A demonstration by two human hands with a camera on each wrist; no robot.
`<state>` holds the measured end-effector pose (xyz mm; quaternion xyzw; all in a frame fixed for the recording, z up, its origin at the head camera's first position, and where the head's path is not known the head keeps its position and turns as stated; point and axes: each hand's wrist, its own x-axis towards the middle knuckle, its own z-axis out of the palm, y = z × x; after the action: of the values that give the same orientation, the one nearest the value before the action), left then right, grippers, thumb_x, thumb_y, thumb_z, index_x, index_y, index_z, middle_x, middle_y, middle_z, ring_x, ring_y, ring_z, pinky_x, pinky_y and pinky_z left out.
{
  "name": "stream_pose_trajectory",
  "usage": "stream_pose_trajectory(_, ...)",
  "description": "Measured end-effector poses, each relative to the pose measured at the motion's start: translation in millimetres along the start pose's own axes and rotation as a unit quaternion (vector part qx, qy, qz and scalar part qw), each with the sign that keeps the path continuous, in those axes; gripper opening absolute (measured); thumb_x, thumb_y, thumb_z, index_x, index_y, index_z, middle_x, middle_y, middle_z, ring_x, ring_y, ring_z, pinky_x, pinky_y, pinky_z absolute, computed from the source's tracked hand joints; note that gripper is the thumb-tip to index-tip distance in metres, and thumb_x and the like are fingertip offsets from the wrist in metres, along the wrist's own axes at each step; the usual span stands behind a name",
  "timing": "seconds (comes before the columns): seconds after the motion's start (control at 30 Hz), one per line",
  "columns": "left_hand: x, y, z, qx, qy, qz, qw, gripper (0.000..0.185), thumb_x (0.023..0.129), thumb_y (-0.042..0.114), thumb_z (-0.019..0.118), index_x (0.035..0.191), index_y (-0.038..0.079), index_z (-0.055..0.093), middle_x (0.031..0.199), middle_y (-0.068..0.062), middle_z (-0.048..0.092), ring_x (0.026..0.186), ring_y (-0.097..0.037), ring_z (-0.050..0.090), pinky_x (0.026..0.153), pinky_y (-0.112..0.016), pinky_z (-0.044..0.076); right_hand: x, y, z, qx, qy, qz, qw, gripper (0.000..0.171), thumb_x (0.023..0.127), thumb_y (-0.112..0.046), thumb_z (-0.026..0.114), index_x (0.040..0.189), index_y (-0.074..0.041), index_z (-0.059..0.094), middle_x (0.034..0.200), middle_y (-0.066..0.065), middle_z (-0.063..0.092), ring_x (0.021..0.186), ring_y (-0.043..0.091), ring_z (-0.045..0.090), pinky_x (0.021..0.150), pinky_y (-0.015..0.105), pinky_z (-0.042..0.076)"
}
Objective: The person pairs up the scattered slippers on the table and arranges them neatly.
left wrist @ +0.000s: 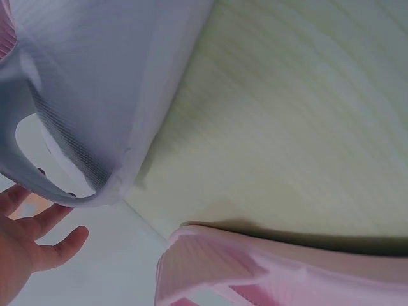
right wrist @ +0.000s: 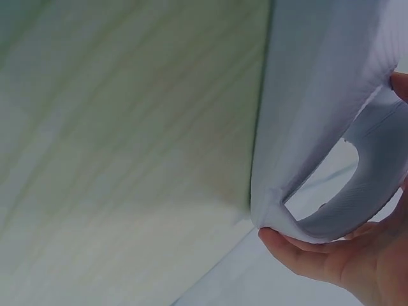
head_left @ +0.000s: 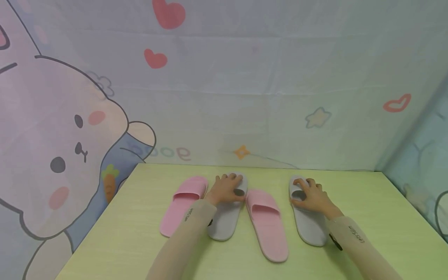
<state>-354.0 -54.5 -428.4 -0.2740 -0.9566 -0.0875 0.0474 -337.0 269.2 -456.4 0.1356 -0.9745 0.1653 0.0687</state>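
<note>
Four slippers lie in a row on a pale green table [head_left: 115, 241]. My left hand [head_left: 226, 189] rests on the strap of a grey slipper [head_left: 224, 223]. In the left wrist view its fingers [left wrist: 38, 245] look straight and spread beside that grey slipper [left wrist: 95, 76]. My right hand [head_left: 313, 196] grips the strap of the other grey slipper [head_left: 309, 227]. The right wrist view shows the thumb [right wrist: 306, 252] hooked under the strap of this slipper [right wrist: 319, 95]. One pink slipper [head_left: 267, 229] lies between the grey ones, and another pink slipper [head_left: 182, 206] is at the far left.
A cloth backdrop [head_left: 245, 97] printed with hearts and a cartoon rabbit hangs behind and to both sides of the table. The table's left edge [head_left: 101, 221] runs diagonally toward me. Bare tabletop [head_left: 385, 217] lies right of the slippers.
</note>
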Motion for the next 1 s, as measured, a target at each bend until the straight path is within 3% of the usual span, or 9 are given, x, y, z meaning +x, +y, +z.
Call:
stream_pose_trajectory(0.67,-3.3,8.4,-6.8,0.017,0.016,-0.006,0.9997,0.069,0.076,0.052,0.057,0.133,0.017,0.037,0.131,-0.011,0.045,0.112,-0.034,0.047,0.094,-0.057,0.030,-10,-2,-6,0.017,-0.008,0.007,1.000,0.057,0.074,-0.046,0.064,0.118,-0.022,0.038,0.125,0.031,0.031,0.102,0.057,0.036,0.066,0.065,0.037)
stream_pose_trajectory(1.0,-5.2,11.8,-12.9,0.004,0.023,-0.010,0.9997,0.066,0.077,0.051,0.057,0.131,0.018,0.038,0.130,-0.010,0.046,0.109,-0.032,0.049,0.092,-0.056,0.032,-14,1,-6,0.020,-0.003,0.008,1.000,0.056,0.075,-0.046,0.064,0.117,-0.022,0.038,0.125,0.031,0.031,0.101,0.057,0.037,0.065,0.065,0.037)
